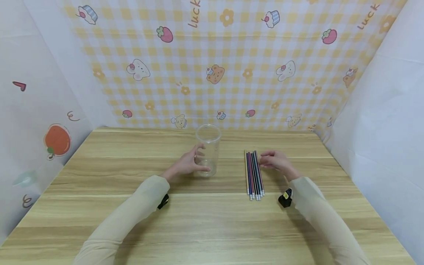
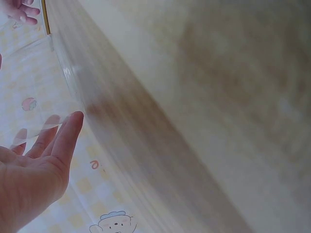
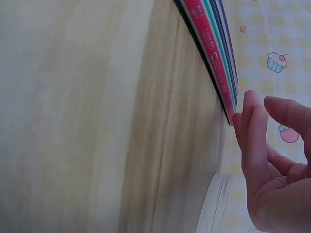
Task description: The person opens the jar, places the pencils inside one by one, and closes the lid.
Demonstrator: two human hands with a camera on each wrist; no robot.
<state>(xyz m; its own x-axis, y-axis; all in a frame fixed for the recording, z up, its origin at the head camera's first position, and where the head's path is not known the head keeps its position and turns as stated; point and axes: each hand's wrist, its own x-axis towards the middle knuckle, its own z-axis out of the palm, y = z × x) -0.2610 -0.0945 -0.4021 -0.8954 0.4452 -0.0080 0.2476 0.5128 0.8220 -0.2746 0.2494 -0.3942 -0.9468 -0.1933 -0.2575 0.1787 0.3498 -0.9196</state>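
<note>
A tall clear plastic cup [image 1: 212,154] stands upright on the wooden table. My left hand [image 1: 187,162] holds it from the left, thumb across the front and fingers around the far side, seen through the clear wall. In the left wrist view the fingers [image 2: 73,133] of this hand reach along the cup. To the right lies a row of several pencils [image 1: 254,175], side by side, eraser ends toward me. My right hand [image 1: 275,161] is just beside their far right end, fingers loosely bent and holding nothing. Close up, its fingertips are near the red pencil [image 3: 210,43].
The wooden table [image 1: 212,228] ends at a yellow checked backdrop [image 1: 245,48] behind the cup and pencils. White panels [image 1: 381,99] stand along both sides. A black strapped device [image 1: 285,198] is worn at the right wrist, another [image 1: 163,201] at the left.
</note>
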